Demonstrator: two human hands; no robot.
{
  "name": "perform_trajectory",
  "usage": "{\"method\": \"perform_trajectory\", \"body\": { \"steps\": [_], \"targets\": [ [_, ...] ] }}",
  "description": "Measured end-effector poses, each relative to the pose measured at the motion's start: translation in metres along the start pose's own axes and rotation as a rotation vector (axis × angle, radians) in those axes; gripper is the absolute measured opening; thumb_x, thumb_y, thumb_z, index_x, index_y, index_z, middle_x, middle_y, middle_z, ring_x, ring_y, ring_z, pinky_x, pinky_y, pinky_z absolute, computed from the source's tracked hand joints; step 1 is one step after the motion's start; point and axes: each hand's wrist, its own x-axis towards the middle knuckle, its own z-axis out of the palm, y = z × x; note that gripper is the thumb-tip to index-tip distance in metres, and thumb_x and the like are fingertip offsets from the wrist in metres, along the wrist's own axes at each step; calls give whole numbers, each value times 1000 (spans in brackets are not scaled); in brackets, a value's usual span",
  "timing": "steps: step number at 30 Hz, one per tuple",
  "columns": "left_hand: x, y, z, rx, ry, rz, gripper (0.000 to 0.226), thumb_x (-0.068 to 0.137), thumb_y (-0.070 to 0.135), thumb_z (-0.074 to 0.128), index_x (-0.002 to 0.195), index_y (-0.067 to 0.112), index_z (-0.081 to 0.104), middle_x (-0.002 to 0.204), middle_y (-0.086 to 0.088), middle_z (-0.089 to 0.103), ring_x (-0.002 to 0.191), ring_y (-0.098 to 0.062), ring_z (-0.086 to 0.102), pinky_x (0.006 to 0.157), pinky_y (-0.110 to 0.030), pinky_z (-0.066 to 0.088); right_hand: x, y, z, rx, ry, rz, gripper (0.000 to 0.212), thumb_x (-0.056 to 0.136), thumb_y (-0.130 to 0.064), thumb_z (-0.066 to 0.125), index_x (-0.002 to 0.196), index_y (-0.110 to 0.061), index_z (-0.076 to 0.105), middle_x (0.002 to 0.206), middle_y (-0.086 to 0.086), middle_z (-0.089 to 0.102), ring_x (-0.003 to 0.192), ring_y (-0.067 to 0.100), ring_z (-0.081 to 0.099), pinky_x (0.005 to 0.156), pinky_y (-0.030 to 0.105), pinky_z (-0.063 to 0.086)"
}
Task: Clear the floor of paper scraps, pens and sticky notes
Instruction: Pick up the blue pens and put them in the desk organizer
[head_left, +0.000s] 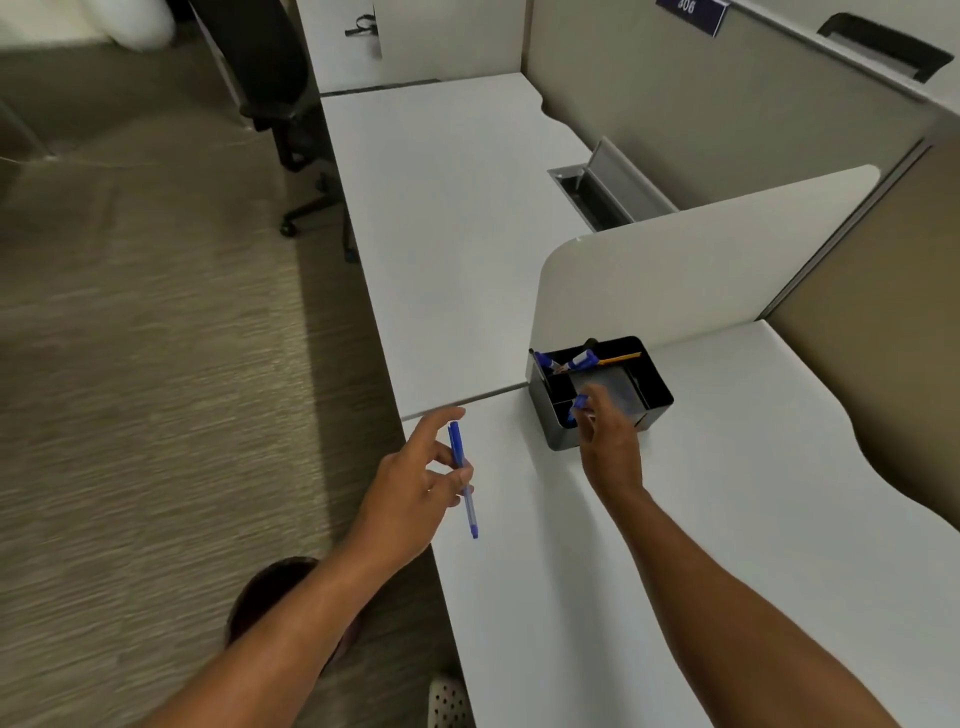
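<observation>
My left hand (415, 483) holds a blue pen (464, 480) between its fingers, above the front edge of the white desk (727, 519). My right hand (608, 441) is over the front compartment of a black desk organizer (657, 402) and pinches a second blue pen (579, 405), only its cap end showing. Inside the organizer's back compartments lie two more blue pens (584, 359) and a yellow pencil (618, 357). The carpet in view shows no scraps or notes.
A dark round bin (270, 592) stands on the carpet under my left forearm. A white divider panel (701, 275) rises behind the organizer. A black office chair (280, 93) stands at the far desk. A cable tray (592, 192) is open in that desk.
</observation>
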Motion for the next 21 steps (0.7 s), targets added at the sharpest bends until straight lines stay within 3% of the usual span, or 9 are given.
{"method": "perform_trajectory", "body": {
  "steps": [3,6,9,12,14,16,21],
  "targets": [
    [-2,-3,0,12,13,-11,61,99,11,68,149,35,43,106,-4,73,93,-20,79,93,-48,64,-2,11,6,-42,-66,-24,17,105,-2,51,114,-10,62,100,10,68,93,28,66,81,48,59],
    [-4,-3,2,8,6,-14,59,98,11,69,147,33,44,106,-4,74,93,-21,79,94,-51,63,-4,10,4,-4,-69,12,28,103,-1,56,129,-8,64,118,12,68,115,31,63,98,43,54],
    [-3,-1,6,45,5,-4,54,98,16,71,142,34,46,107,-1,74,95,-21,77,93,-49,63,-11,2,-5,-24,75,-1,42,96,-11,73,137,-8,61,140,12,59,134,28,51,113,37,44],
    [0,-1,13,102,39,13,47,97,21,72,137,33,49,108,1,74,94,-19,76,86,-39,65,-39,-23,-6,4,219,-71,31,96,-30,72,124,-17,65,124,3,63,119,19,56,103,37,50],
    [2,-1,18,174,75,29,40,97,25,73,130,33,52,110,4,73,89,-13,74,75,-21,61,-65,-51,-1,206,58,-67,24,98,-44,64,120,-33,62,111,-13,67,105,5,63,90,38,58],
    [4,-3,22,252,93,55,32,96,29,74,122,33,56,109,7,73,87,-10,72,70,-14,55,-88,-78,4,423,-108,6,32,95,-54,62,126,-47,56,106,-22,70,103,5,70,84,30,64],
    [4,-7,30,402,42,138,32,93,35,77,104,41,47,105,12,73,81,-11,71,64,-10,47,-109,-99,4,546,-25,44,52,92,-37,77,136,-48,52,103,-25,73,102,1,72,82,10,57]
  ]
}}
